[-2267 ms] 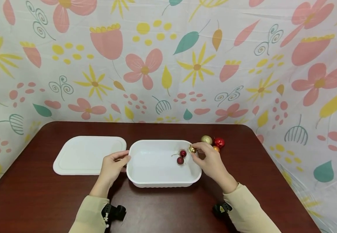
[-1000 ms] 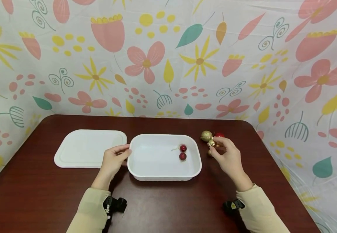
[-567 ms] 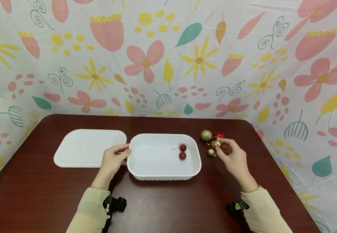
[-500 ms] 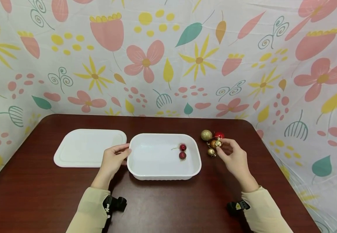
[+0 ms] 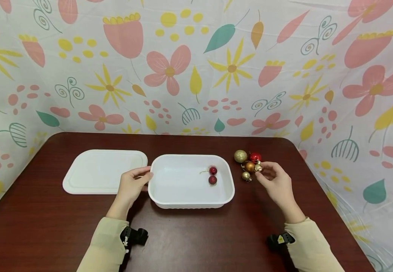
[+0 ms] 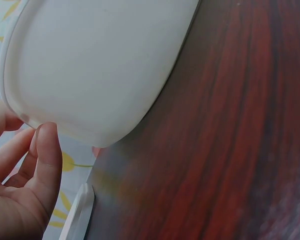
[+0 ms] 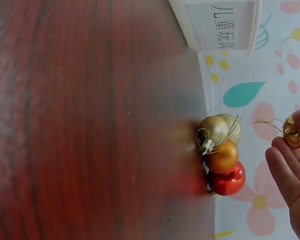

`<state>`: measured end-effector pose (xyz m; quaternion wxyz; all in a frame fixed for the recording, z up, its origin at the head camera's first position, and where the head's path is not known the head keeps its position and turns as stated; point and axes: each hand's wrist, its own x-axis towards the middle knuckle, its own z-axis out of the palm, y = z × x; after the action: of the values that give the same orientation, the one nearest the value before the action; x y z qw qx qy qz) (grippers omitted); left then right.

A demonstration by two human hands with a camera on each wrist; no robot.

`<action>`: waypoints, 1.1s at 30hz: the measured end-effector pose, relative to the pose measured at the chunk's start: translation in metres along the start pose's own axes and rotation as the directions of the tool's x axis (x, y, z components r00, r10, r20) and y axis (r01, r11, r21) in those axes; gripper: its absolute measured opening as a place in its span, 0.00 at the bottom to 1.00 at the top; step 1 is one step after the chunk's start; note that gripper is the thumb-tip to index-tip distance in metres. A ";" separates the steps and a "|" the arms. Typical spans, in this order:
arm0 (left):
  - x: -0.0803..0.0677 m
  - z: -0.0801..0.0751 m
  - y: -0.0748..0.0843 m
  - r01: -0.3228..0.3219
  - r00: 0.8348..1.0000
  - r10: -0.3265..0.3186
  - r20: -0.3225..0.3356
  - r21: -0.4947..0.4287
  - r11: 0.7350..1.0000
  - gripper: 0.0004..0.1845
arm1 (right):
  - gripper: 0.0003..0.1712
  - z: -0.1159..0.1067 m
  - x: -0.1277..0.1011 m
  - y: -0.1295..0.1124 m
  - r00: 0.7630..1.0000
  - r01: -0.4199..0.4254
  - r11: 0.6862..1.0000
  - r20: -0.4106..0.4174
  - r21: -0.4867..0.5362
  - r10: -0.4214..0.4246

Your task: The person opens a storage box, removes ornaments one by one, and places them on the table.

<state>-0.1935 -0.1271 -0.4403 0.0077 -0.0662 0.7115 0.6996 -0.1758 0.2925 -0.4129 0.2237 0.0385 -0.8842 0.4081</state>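
Note:
A white tray (image 5: pixel 226 196) sits mid-table with two dark red baubles (image 5: pixel 213 175) inside. My left hand (image 5: pixel 132 186) holds the tray's left rim; in the left wrist view, the thumb (image 6: pixel 46 150) presses the tray's wall (image 6: pixel 100 65). To the right of the tray, my right hand (image 5: pixel 273 178) pinches a small gold bauble (image 5: pixel 258 167) (image 7: pixel 291 134). It hovers beside a cluster on the table: a glitter gold bauble (image 5: pixel 240 156), a red bauble (image 5: pixel 255 157) (image 7: pixel 228 180), an orange bauble (image 5: pixel 249 166) (image 7: pixel 221 157) and a small gold bauble (image 5: pixel 246 175) (image 7: pixel 213 130).
A flat white lid (image 5: pixel 104 171) lies left of the tray, its edge (image 6: pixel 78 215) near my left hand. The dark wooden table (image 5: pixel 196 234) is backed and flanked by a flowered cloth wall (image 5: pixel 196 68). The tray's label end (image 7: pixel 221 20) shows in the right wrist view.
My right hand carried the small gold bauble from the tray's right rim over to the cluster, then drifted slightly right. The left hand and tray stayed put.

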 end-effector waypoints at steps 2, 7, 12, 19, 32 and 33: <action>0.000 0.000 0.000 0.001 1.000 -0.001 -0.003 0.001 1.000 0.18 | 0.16 0.000 0.000 0.001 1.000 -0.021 1.000 -0.011 -0.003 0.021; 0.000 0.000 0.001 0.005 1.000 -0.005 -0.008 0.014 1.000 0.18 | 0.15 0.001 0.002 0.006 0.996 -0.078 0.997 -0.046 -0.001 0.078; 0.000 0.000 0.002 0.004 1.000 -0.004 -0.015 0.032 0.999 0.18 | 0.17 -0.001 0.003 0.009 0.993 -0.113 0.994 -0.033 0.009 0.113; 0.001 -0.001 0.001 0.000 1.000 0.000 -0.011 0.020 1.000 0.19 | 0.26 0.000 0.004 0.014 0.993 -0.111 0.994 0.032 0.017 0.110; 0.000 0.000 0.001 0.004 1.000 -0.004 -0.006 0.016 1.000 0.19 | 0.20 -0.001 0.009 0.025 0.982 -0.146 0.976 0.095 -0.164 0.163; 0.001 0.000 0.001 0.004 1.000 -0.004 -0.007 0.018 1.000 0.19 | 0.20 -0.002 0.009 0.026 0.980 -0.150 0.972 0.104 -0.178 0.170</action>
<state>-0.1943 -0.1268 -0.4396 0.0071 -0.0701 0.7176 0.6929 -0.1895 0.3122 -0.4262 0.1394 -0.0281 -0.9277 0.3451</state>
